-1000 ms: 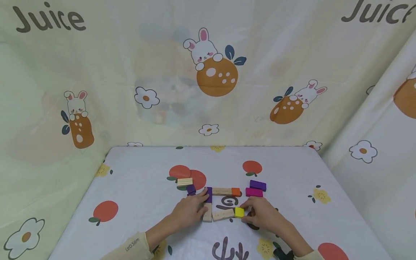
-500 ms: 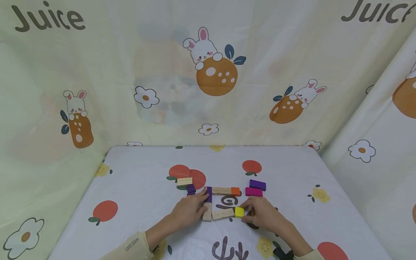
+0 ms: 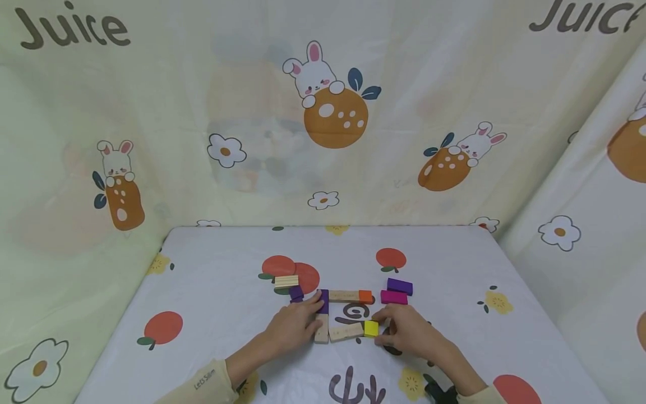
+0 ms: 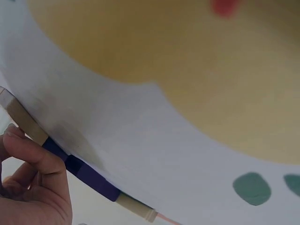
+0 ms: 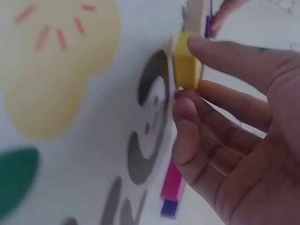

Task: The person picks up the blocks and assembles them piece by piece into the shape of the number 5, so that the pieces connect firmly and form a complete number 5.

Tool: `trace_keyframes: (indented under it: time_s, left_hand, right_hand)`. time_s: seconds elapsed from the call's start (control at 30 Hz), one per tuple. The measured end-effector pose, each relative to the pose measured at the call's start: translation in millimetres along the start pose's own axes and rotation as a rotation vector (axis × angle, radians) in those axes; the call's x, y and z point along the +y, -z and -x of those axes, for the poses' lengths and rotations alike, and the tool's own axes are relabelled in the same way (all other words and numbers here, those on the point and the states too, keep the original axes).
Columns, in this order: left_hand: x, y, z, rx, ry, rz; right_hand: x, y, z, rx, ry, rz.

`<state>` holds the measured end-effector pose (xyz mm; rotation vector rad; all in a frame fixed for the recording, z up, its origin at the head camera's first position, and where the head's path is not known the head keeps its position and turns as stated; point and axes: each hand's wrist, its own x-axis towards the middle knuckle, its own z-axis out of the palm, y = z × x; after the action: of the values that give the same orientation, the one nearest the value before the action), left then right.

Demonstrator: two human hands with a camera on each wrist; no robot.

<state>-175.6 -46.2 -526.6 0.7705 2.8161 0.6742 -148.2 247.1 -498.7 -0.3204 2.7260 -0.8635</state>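
Right hand [image 3: 406, 331] pinches yellow block [image 3: 370, 329] against the right end of a plain block [image 3: 346, 332], slightly nearer the tabletop's [image 3: 202, 303] right edge than its left. Left hand [image 3: 290, 325], fingers relaxed, touches purple block [image 3: 326, 302]. Magenta block [image 3: 393, 297] lies nearer the far edge.

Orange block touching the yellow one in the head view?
No, the orange block sits beyond the yellow block, with tablecloth showing between.
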Motion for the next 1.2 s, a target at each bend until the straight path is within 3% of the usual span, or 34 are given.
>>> trace_keyframes:
  time_s: [0.17,0.33,0.43,0.57,0.73,1.2]
  left_hand:
    - [0.0,-0.3,-0.1,-0.004,0.007,0.004]
    - [0.4,0.0,-0.3,-0.012,0.007,0.000]
    - [0.7,0.5,-0.7,-0.011,0.008,-0.001]
    - [1.3,1.6,-1.1,-0.013,0.010,0.014]
    - [1.7,2.0,-1.8,-0.019,0.012,0.026]
    - [0.2,-0.2,-0.9,-0.003,0.007,0.004]
  right_hand:
    - [5,17,-1,0.085,-0.018,0.033]
    - [22,37,-11,0.219,-0.042,0.128]
    - [36,49,-20,0.259,-0.048,0.178]
    - [57,55,-33,0.250,-0.064,0.204]
    - [74,48,-42,0.217,-0.079,0.152]
    - [77,44,-43,0.241,-0.078,0.164]
